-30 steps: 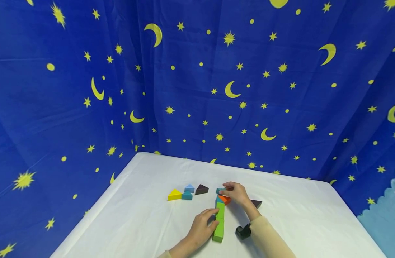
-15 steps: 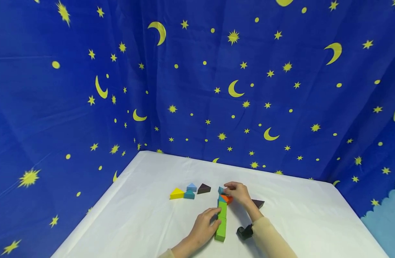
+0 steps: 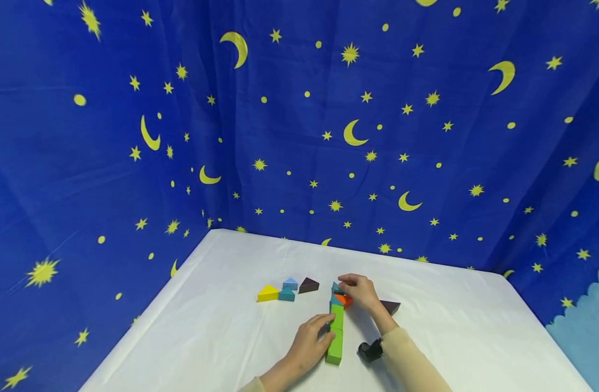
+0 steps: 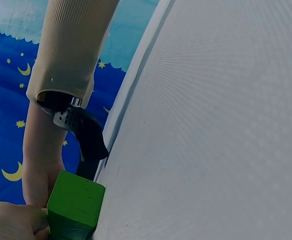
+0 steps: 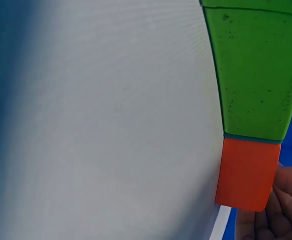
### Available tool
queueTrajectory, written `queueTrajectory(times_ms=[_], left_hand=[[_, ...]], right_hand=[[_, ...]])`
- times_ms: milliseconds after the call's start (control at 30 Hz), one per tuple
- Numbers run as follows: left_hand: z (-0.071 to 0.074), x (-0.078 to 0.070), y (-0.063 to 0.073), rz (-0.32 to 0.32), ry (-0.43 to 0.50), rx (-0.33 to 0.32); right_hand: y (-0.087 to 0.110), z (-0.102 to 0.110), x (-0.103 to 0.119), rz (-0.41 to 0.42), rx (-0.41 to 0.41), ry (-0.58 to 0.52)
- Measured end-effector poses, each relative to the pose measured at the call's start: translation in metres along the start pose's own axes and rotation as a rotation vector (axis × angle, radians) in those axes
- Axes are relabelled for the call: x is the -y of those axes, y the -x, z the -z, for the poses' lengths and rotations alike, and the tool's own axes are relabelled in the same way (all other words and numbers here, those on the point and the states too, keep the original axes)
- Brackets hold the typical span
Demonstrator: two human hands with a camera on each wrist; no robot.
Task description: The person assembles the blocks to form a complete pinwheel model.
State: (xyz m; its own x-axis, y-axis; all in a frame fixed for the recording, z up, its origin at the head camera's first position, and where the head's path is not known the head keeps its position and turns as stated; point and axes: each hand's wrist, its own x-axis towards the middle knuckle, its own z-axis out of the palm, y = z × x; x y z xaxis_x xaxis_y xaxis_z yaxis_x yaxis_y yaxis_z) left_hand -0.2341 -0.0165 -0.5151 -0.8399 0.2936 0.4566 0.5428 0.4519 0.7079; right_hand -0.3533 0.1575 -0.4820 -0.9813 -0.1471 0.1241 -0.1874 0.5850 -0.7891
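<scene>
Two oblong green blocks (image 3: 334,347), smooth and painted-looking, with rounded edges and small dark specks, lie end to end as a green row on the surface (image 3: 235,332), which is covered in white, faintly creased cloth. At the far end of the green row sit a blue triangular block (image 3: 334,300) and, on its right, a plain orange block (image 3: 346,301) that shows a flat rectangular face in the right wrist view. Just beyond these is a blue-green triangular block (image 3: 335,287), partly covered by fingers

Of the hands, the left hand (image 3: 309,343) lies along the left side of the green row, thumb and fingers spread apart and loosely bent, their tips touching its side without closing round it. The right hand (image 3: 359,290) is past the far end of the green row, on its right, fingers curled and nearly closed, pinching the blue-green triangular block

To the left of the green row and farther out, a yellow triangular block (image 3: 268,293) meets a teal triangular block (image 3: 286,294); a light blue triangular block (image 3: 290,283) is just behind, with a dark brown triangular block (image 3: 308,285) nearer the row. To the right of the green row, another dark brown block (image 3: 390,307) is partly hidden by the right forearm
</scene>
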Motion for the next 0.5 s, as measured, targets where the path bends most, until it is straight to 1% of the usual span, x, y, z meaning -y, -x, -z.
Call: queueTrajectory(times_ms=[100,167,267,367,500], left_hand=[[-0.0006,0.0002,0.0006,0.007,0.005,-0.001],[-0.0009,-0.0001,0.001,0.018,0.017,0.002],[-0.0016,-0.0002,0.0006,0.014,0.028,0.006],[-0.0017,-0.0006,-0.0004,0.014,0.032,0.011],[0.0,-0.0012,-0.0013,0.019,0.028,0.008]], right_hand=[[0.0012,0.0014,0.0001,-0.001,0.017,0.004],[0.0024,0.0023,-0.0003,-0.007,0.023,-0.013],[0.0033,0.0033,-0.0015,-0.001,0.02,-0.05],[0.003,0.0032,-0.002,0.017,0.024,-0.08],[0.0026,0.0015,-0.0016,0.047,0.046,-0.081]])
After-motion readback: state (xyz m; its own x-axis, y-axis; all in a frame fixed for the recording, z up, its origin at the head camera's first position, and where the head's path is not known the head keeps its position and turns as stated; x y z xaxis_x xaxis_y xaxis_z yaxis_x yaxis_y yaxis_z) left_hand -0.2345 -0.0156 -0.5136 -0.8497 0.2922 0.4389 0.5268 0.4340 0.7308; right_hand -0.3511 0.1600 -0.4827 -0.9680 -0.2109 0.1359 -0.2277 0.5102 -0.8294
